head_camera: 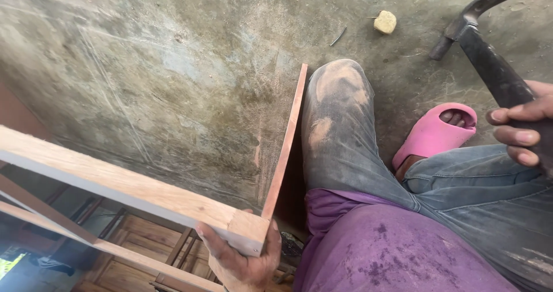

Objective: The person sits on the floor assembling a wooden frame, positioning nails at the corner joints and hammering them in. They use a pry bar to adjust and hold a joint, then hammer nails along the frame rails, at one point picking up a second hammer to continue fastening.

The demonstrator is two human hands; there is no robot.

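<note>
My left hand (242,260) grips the corner of a wooden frame at the bottom centre, where a thick pale rail (115,182) meets a thin reddish board (285,142) that runs up toward my knee. At the right edge my right hand (521,125) is closed around the black handle of a claw hammer (481,41), raised with its head pointing up and left. My knee in dusty grey jeans (340,113) presses beside the thin board.
The concrete floor (173,67) is stained and scratched. A small yellowish lump (385,22) and a dark nail (339,36) lie on it near the top. My foot wears a pink slipper (435,133). More wooden framework (138,251) shows at the lower left.
</note>
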